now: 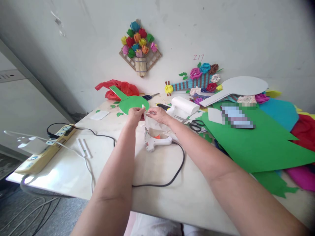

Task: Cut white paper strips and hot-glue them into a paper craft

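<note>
Small white piece (143, 106) pokes up from the left hand's (135, 115) pinch, beyond the white plastic glue gun (161, 141). Right hand (159, 115) pinches a thin sliver, too small to identify! Green round-ended cutout (131, 104) lies beyond-left of the gun; black-handled metal scissors (196, 125), right.

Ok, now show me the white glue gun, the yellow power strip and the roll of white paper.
white glue gun (161, 142): head view, on its handle
yellow power strip (52, 148): head view, on its long near side
roll of white paper (185, 106): head view, on its curved side
</note>
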Action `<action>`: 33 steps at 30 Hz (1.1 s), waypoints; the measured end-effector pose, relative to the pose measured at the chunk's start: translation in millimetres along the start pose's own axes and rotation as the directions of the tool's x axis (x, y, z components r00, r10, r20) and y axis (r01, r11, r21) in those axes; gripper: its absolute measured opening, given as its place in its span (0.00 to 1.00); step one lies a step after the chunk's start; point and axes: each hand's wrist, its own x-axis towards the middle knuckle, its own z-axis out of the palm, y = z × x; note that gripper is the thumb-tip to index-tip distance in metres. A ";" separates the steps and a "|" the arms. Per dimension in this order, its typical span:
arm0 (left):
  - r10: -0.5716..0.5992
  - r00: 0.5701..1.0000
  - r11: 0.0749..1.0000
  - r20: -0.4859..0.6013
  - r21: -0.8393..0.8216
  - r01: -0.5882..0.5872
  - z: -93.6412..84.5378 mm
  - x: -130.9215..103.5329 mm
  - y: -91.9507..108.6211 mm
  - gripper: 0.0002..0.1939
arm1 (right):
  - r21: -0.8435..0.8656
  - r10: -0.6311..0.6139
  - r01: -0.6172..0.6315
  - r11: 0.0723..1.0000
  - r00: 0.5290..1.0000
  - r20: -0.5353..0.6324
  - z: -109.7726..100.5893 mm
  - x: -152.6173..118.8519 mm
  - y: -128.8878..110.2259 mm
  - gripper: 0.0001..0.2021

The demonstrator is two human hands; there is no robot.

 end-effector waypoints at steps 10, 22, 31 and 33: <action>0.008 0.999 1.000 -0.038 -0.026 -0.009 -1.6 1.6 0.5 0.11 | 0.080 0.029 -0.035 0.996 0.997 0.069 -0.5 2.5 -2.9 0.10; 0.013 0.997 0.997 -0.070 -0.075 -0.018 -3.3 3.4 0.5 0.12 | 0.131 0.011 -0.026 0.991 0.994 0.113 -3.5 -0.2 -8.3 0.13; -0.007 0.997 0.993 -0.075 -0.114 -0.002 -4.6 1.1 4.0 0.12 | 0.109 -0.034 0.029 0.994 0.999 0.041 1.5 0.1 -5.1 0.14; -0.009 0.998 0.992 -0.067 -0.124 0.000 -4.9 0.8 5.0 0.12 | 0.108 -0.037 0.032 0.994 0.999 0.039 0.6 -0.3 -5.9 0.14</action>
